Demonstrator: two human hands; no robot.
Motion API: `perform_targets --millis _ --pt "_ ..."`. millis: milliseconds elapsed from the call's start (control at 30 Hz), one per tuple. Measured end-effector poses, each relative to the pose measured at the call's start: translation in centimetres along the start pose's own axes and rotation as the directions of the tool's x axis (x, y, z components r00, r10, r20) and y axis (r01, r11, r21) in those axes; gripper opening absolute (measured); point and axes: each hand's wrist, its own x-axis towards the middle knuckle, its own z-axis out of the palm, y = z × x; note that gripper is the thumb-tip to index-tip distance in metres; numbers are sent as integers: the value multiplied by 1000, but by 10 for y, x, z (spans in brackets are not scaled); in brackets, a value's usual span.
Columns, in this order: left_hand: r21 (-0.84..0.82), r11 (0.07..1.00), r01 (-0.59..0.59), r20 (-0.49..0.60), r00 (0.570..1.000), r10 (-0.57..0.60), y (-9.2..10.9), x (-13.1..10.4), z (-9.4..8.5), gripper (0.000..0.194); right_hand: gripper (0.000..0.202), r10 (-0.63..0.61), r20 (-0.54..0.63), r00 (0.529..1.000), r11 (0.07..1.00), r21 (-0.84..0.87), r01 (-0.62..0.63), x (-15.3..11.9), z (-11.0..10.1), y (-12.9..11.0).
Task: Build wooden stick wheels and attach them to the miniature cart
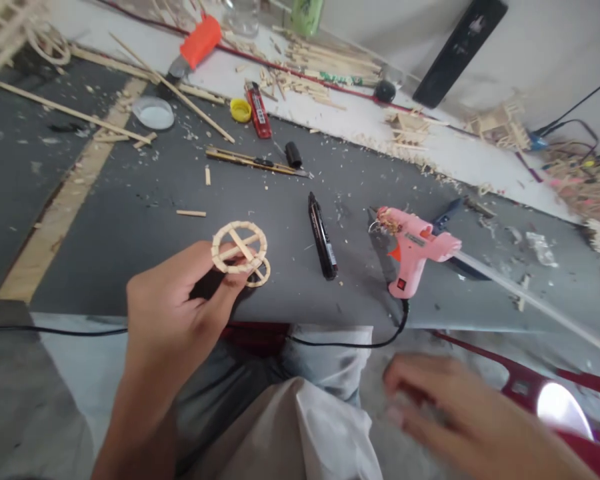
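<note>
My left hand [185,293] pinches a small wheel pair made of pale wooden stick pieces. The larger wooden wheel [240,247] faces up with crossed spokes, and a smaller wooden ring [260,274] shows just behind it. Over the floor at the lower right, past the table's front edge, my right hand [440,400] is smeared by motion, its fingers bent; whether anything is in them does not show. Between the hands, a black marker [323,237] lies uncapped on the grey tabletop [280,207]. A pink glue gun [413,250] rests to its right, a long glue stick [530,293] jutting from its back.
A gold craft knife [257,162], a black cap [293,155], a red cutter box [258,110] and a yellow lid [241,110] lie farther back. Wood sticks and shavings litter the rear. The glue gun's black cord [350,344] hangs along the front edge.
</note>
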Motion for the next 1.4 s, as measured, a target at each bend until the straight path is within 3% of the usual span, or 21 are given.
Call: perform_targets --millis 67,100,233,367,400,467,633,800,967,1067,1133,1267,1333,1400 --pt "-13 1000 -22 21 1000 23 -1 0 0 8 13 -109 190 976 994 34 105 6 11 -28" --pt "-22 999 -40 32 999 41 -2 1 0 8 13 -160 163 974 986 65 152 12 14 -40" --pt "-53 996 -78 84 993 82 -3 1 -1 10 29 -140 -112 984 980 128 154 56 13 -77" --pt "-79 996 -53 145 987 64 -3 1 -2 18 22 -158 -446 881 977 61 206 123 -8 -102" --pt "-80 995 -56 146 987 67 -3 1 -2 20 20 -188 -449 874 978 -6 207 143 -16 -108" --pt "-77 995 -67 146 986 78 -4 1 -1 22 21 -173 -380 909 982 -143 127 188 -31 -123" --pt "-69 995 -75 139 987 84 -5 1 3 20 23 -108 -380 919 980 -198 33 300 -52 -154" --pt "-83 994 -74 145 986 86 -5 1 3 17 37 -94 -360 928 971 -241 5 357 -54 -161" --pt "-96 994 -55 149 986 70 -5 1 0 17 29 -112 -353 929 978 -203 41 362 -54 -161" --pt "-104 993 -55 151 986 70 -4 3 0 16 19 -135 -435 890 985 -154 74 350 -59 -161" --pt "-110 992 -59 153 985 75 -3 4 0 15 10 -170 -530 831 985 -87 146 334 -62 -161" --pt "-127 990 -64 155 984 83 -4 4 0 15 4 -230 -702 674 919 72 388 274 -58 -156" --pt "-136 989 -62 154 985 83 -4 4 -1 16 6 -244 -714 656 896 93 434 229 -47 -151" --pt "-146 988 -60 154 985 82 -4 3 -2 16 26 -210 -719 663 904 115 412 180 -32 -142"
